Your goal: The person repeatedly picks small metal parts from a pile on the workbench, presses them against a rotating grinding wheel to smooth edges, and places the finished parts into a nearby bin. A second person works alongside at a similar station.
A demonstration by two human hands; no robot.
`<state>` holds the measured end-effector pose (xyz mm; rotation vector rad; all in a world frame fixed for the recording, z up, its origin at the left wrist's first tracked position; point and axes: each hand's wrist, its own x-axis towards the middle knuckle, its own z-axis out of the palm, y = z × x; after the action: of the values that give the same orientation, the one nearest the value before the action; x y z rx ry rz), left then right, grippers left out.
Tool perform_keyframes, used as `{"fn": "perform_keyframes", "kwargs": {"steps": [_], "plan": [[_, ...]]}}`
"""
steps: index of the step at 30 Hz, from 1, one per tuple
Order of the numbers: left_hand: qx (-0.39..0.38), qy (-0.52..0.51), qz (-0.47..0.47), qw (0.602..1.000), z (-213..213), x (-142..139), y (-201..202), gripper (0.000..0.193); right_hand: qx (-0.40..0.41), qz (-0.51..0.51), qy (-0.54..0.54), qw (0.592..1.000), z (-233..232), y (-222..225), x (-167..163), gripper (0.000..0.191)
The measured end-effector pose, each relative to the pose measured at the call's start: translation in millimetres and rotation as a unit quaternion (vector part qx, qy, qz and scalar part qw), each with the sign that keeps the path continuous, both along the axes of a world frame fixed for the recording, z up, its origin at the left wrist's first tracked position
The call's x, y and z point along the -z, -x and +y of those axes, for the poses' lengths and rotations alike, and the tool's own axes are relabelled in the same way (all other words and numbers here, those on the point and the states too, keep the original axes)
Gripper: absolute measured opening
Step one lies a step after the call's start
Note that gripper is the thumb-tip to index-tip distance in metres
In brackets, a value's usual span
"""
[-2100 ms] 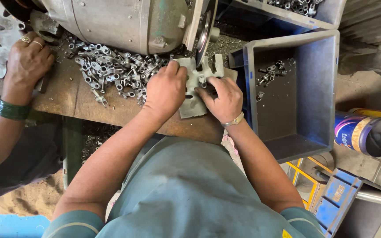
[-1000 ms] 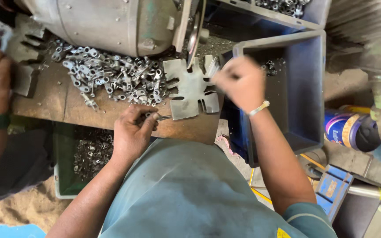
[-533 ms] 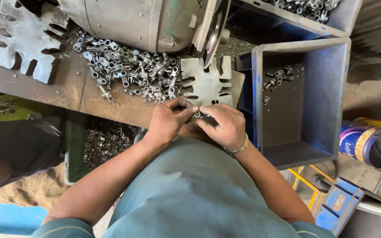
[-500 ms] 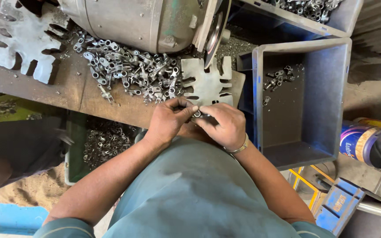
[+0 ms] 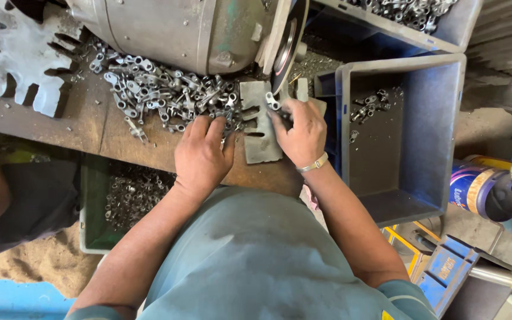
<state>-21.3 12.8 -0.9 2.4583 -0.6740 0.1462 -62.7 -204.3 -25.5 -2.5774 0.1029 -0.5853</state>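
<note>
Head view: the grey motor housing (image 5: pixel 179 29) filled the worktop's (image 5: pixel 48 127) far edge, its grinding wheel (image 5: pixel 284 50) beside a blue bin (image 5: pixel 410 130) that likely caught finished pieces. A slotted metal plate (image 5: pixel 259 127) lay at the near edge, probably as a rest. The left hand (image 5: pixel 202 157) lay spread on the heap of small metal links (image 5: pixel 161 98); whether it gripped one, I cannot tell. The right hand (image 5: pixel 303 133) pinched one link (image 5: pixel 272 102) against the wheel. A blue-and-yellow can (image 5: pixel 481 189) lay below on the floor.
</note>
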Motion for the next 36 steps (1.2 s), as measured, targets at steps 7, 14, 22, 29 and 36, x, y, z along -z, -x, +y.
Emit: {"fn": "perform_keyframes", "kwargs": {"steps": [7,14,22,29,36], "plan": [[0.015,-0.023,-0.004,1.0,-2.3,7.0,-3.6,0.03,0.005,-0.019,0.019,1.0,5.0,-1.0,-8.8,0.035],[0.025,-0.039,-0.014,0.999,-4.9,11.8,-5.2,0.026,0.022,-0.024,-0.022,0.999,-3.3,-3.1,8.2,0.033],[0.022,0.036,-0.039,0.998,-4.6,-0.1,-7.1,0.021,0.021,-0.019,-0.001,1.0,-10.6,-11.5,13.9,0.033],[-0.057,0.225,0.225,0.946,6.5,-22.0,-0.6,0.026,-0.082,0.047,-0.066,0.993,-16.8,1.3,-9.9,0.034],[-0.07,0.295,0.453,0.838,-4.1,-32.0,0.0,0.02,0.168,-0.085,-0.331,0.925,-44.7,9.1,-72.6,0.019]]}}
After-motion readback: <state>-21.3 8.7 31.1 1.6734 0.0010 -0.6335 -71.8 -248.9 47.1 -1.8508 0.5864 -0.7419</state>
